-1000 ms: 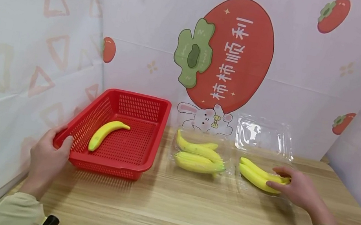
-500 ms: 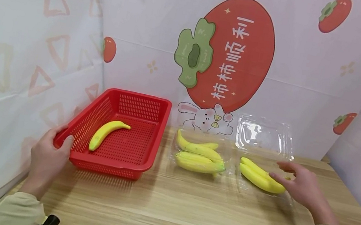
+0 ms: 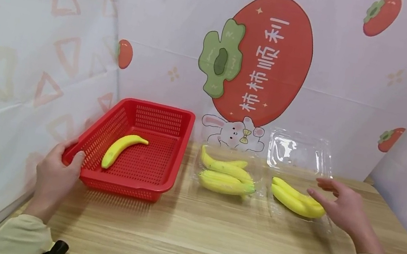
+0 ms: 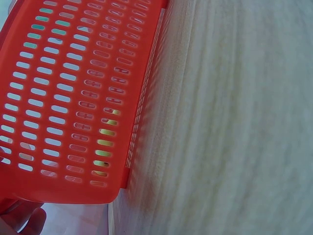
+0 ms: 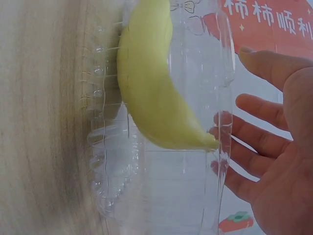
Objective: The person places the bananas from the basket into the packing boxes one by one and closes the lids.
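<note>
At the left, my left hand (image 3: 58, 174) grips the near left corner of a red plastic basket (image 3: 117, 180), thumb over the rim. One yellow banana (image 3: 118, 152) lies inside it; a bit of yellow shows through the slots of the basket wall (image 4: 61, 115) in the left wrist view. My right hand (image 3: 347, 209), fingers spread, hovers at the right end of two bananas (image 3: 292, 199) in an open clear plastic clamshell box (image 3: 297, 156). In the right wrist view a banana (image 5: 151, 88) lies within the clear walls, its tip near my fingers (image 5: 259, 139).
Between basket and clamshell stands another clear plastic box with several bananas (image 3: 224, 182). A printed cloth (image 3: 173, 18) backs the wooden table (image 3: 184, 240), with more cloth at the left and right sides.
My right hand has let go of the bananas' right end, opened and drawn slightly up and right. My left hand has stayed on the basket. The head view has shifted slightly.
</note>
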The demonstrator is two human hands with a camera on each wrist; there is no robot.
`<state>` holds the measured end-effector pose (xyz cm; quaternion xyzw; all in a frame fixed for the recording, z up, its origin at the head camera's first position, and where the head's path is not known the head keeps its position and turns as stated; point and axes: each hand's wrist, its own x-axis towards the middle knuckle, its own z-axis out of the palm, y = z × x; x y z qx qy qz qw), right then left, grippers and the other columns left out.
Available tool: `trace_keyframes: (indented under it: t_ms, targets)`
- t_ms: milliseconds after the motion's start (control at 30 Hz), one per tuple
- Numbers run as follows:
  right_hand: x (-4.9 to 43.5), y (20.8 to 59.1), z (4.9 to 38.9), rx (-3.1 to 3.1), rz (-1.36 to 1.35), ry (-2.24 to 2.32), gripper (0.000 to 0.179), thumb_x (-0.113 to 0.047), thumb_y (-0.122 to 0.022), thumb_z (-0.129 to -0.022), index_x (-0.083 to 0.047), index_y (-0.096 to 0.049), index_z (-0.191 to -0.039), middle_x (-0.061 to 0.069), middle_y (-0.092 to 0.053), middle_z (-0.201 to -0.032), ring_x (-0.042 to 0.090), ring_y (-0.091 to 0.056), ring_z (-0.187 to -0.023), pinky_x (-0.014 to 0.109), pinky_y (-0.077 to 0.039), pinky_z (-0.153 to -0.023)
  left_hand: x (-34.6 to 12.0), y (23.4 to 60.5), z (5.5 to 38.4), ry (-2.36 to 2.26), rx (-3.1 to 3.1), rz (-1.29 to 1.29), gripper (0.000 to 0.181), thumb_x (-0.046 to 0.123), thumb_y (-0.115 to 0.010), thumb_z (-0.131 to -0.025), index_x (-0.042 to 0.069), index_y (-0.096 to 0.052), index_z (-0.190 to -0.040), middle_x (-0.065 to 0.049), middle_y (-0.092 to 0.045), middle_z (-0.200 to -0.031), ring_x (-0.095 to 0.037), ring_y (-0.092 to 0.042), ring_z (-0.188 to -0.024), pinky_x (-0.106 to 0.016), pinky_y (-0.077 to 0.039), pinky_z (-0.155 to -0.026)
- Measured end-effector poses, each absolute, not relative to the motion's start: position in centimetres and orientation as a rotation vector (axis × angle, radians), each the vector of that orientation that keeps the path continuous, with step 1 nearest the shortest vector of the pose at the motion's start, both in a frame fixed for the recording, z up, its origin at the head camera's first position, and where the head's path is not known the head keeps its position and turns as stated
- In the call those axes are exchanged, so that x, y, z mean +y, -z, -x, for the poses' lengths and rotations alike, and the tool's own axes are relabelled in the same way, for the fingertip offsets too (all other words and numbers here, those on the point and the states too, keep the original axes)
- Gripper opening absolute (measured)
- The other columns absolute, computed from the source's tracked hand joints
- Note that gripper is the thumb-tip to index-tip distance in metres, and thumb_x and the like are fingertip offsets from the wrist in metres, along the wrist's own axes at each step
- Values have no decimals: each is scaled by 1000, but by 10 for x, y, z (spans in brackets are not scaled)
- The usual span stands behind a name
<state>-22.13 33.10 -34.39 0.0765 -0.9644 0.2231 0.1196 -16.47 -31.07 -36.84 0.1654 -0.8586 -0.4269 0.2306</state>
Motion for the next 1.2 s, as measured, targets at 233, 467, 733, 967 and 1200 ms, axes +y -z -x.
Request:
trace_keyframes:
  t_ms: [233, 467, 733, 967, 1200]
  targets:
    - [329, 342, 220, -2738, -226, -693, 58, -41, -66, -105, 3, -59, -142, 33, -67, -133, 56, -59, -124, 71, -48, -101, -310, 367, 165, 1168, -2362, -466, 58, 33, -52, -107, 13, -48, -160, -25, -58, -153, -41, -62, -125, -7, -51, -72]
    - [327, 335, 220, -2670, -229, -738, 53, -38, -67, -105, -1, -62, -141, 30, -70, -129, 51, -64, -121, 49, -56, -105, -311, 368, 165, 1205, -2346, -452, 57, 33, -51, -107, 14, -47, -161, -25, -57, -154, -39, -61, -125, 2, -37, -66]
    - [324, 328, 217, -2652, -208, -794, 50, -39, -67, -105, -3, -63, -140, 27, -72, -129, 50, -65, -121, 5, -47, -82, -312, 369, 166, 1191, -2351, -455, 58, 34, -51, -107, 13, -47, -161, -25, -58, -153, -40, -62, -125, 2, -38, -65]
    - [325, 326, 215, -2627, -192, -812, 50, -40, -67, -104, -6, -64, -140, 23, -72, -130, 1, -64, -107, -3, -36, -80, -312, 371, 166, 1200, -2362, -457, 59, 34, -50, -107, 13, -45, -162, -26, -57, -154, -40, -61, -124, 1, -38, -63]
    - [325, 324, 211, -2630, -192, -800, 50, -41, -67, -104, -6, -65, -140, 22, -72, -130, -2, -61, -107, -1, -38, -79, -311, 371, 165, 1187, -2361, -451, 58, 33, -51, -107, 12, -46, -161, -27, -57, -153, -41, -62, -123, 1, -38, -64]
